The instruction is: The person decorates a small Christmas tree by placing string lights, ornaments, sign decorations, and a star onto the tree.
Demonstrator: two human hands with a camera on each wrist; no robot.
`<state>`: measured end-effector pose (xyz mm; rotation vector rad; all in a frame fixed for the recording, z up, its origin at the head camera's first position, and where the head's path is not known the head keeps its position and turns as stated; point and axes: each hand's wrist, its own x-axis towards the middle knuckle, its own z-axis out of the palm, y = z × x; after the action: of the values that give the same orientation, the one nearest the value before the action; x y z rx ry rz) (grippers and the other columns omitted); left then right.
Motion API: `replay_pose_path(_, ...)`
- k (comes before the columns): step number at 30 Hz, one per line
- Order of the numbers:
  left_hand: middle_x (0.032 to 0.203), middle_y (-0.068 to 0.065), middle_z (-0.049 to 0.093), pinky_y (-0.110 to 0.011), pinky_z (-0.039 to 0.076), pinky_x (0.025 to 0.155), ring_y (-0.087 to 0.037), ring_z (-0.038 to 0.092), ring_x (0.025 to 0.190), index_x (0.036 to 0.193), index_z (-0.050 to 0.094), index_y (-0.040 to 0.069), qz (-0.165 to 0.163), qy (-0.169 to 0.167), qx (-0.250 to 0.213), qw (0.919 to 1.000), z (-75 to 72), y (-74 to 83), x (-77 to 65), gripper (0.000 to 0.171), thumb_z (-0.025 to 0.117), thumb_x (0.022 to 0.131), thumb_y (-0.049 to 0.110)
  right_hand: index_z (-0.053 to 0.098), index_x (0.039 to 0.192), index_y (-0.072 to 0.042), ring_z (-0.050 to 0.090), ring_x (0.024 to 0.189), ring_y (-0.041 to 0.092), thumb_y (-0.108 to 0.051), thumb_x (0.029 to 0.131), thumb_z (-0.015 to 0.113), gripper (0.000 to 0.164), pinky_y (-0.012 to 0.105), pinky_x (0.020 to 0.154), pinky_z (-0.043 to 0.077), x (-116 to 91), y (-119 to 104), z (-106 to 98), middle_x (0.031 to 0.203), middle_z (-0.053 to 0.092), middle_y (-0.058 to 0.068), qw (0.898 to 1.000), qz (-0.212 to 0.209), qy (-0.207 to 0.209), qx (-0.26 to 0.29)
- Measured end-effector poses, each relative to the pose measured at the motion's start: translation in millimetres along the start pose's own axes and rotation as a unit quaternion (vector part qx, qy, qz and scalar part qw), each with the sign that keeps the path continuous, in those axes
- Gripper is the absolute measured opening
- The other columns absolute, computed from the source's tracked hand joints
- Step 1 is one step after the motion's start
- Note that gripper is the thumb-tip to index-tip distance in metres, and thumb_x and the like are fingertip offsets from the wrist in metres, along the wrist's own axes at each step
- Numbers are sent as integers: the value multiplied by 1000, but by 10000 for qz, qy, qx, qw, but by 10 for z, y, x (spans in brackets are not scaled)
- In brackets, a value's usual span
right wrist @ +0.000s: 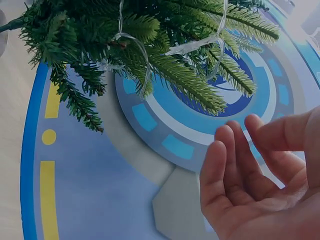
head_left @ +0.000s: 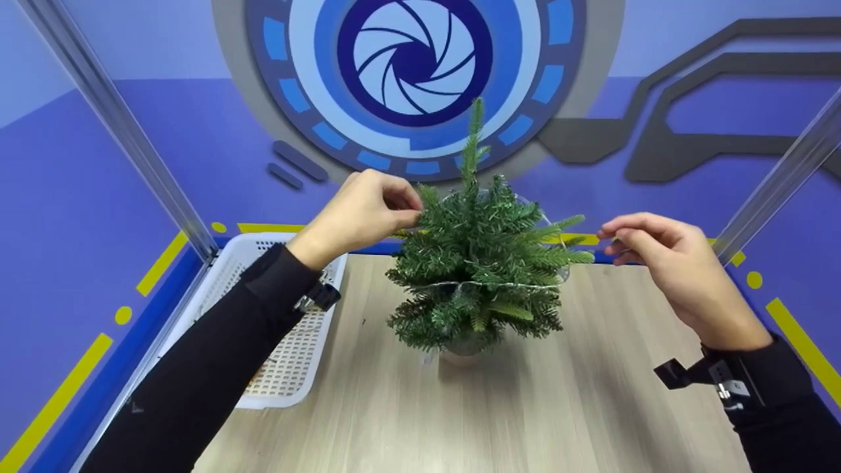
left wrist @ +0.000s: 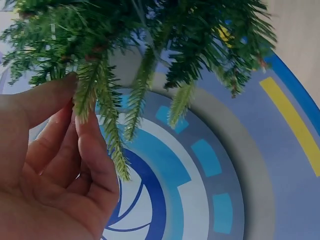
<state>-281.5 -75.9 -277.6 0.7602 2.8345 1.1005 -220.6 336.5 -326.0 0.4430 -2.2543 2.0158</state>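
Observation:
A small artificial Christmas tree [head_left: 473, 263] stands upright in a pot [head_left: 460, 353] on the table. A thin clear string of lights [head_left: 499, 285] runs across its front and loops out at the right; the right wrist view shows clear wire and a clear piece [right wrist: 192, 46] among the branches. My left hand [head_left: 364, 213] is at the tree's upper left, pinching at a light-green branch tip [left wrist: 86, 92] between thumb and fingers; the needles partly hide the fingertips. My right hand [head_left: 680, 272] is in the air right of the tree, apart from the branches, fingers loosely bent and holding nothing.
A white perforated basket [head_left: 289, 387] stands on the table to the left, partly behind my left forearm, with small items in it. Behind the tree rises a blue and purple printed panel [head_left: 177, 131], with metal posts [head_left: 141, 151] at both sides.

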Motion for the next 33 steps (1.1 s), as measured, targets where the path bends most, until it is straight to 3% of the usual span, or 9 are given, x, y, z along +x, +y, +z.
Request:
replay_pose_path(11, 85, 9, 73, -23, 57, 68, -7, 67, 74, 95, 76, 23, 211, 232, 560, 9979, 204, 14, -72, 12, 70, 87, 18, 58, 118, 17, 70, 88, 16, -14, 99, 60, 36, 26, 75, 59, -123, 252, -74, 107, 71, 11, 9996, -33, -15, 276)
replay_pose_path(16, 92, 6, 75, -23, 57, 68, -6, 67, 74, 100, 78, 21, 258, 371, 661, 9968, 232, -1, -95, 17, 69, 86, 17, 60, 118, 12, 69, 91, 17, -17, 100, 59, 35, 26, 77, 59, -165, 325, -51, 110, 69, 11, 9999, 67, -134, -65)
replay_pose_path(24, 94, 8, 75, -25, 56, 70, -8, 67, 76, 109, 76, 22, 285, 337, 390, 9983, 237, -28, -156, 20, 64, 93, 25, 61, 117, 11, 69, 89, 17, -19, 100, 58, 35, 27, 75, 59, -216, 424, 0, 108, 70, 13, 9983, 67, -234, -520)
replay_pose_path(28, 90, 10, 73, -26, 55, 71, -7, 66, 76, 109, 76, 22, 530, 592, 402, 9960, 246, -50, -190, 20, 60, 97, 27, 61, 118, 11, 69, 89, 17, -19, 100, 58, 34, 27, 75, 58, -238, 492, 11, 107, 71, 10, 9985, 144, -255, -462)
replay_pose_path(33, 91, 11, 71, -25, 53, 66, -6, 63, 73, 103, 76, 23, 841, 1203, 441, 9882, 268, -56, -293, 16, 62, 98, 29, 61, 119, 8, 69, 89, 15, -18, 101, 57, 32, 27, 75, 59, -270, 559, 15, 106, 72, 4, 9985, 243, -264, -402)
